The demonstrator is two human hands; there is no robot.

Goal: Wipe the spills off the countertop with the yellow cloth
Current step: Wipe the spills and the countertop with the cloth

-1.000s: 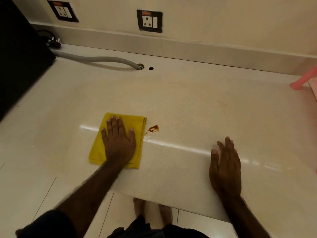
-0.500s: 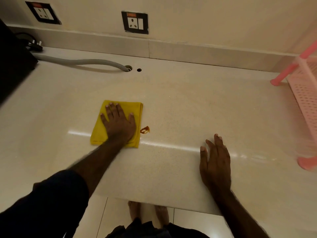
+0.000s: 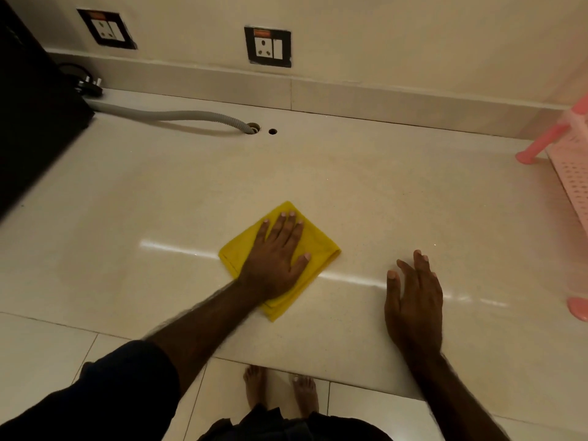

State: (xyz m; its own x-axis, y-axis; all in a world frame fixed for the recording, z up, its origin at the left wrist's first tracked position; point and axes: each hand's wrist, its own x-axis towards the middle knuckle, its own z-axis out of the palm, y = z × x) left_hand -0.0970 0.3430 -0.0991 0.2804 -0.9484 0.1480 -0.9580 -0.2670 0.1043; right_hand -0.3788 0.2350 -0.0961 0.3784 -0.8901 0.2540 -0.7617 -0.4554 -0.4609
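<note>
A folded yellow cloth (image 3: 321, 249) lies flat on the cream countertop (image 3: 366, 192), turned like a diamond. My left hand (image 3: 276, 262) presses down on it, palm flat and fingers spread. The brown spill is not visible; the cloth lies over the spot where it was. My right hand (image 3: 413, 300) rests flat on the countertop to the right of the cloth, near the front edge, holding nothing.
A grey corrugated hose (image 3: 165, 116) runs along the back into a hole (image 3: 253, 127), with a smaller hole (image 3: 272, 131) beside it. A black appliance (image 3: 35, 116) stands at the left. A pink plastic rack (image 3: 569, 173) stands at the right. Two wall sockets (image 3: 268, 46) sit above.
My left hand slid the cloth to the right and turned it, so it now lies over the brown spill that showed beside it. My right hand has stayed put.
</note>
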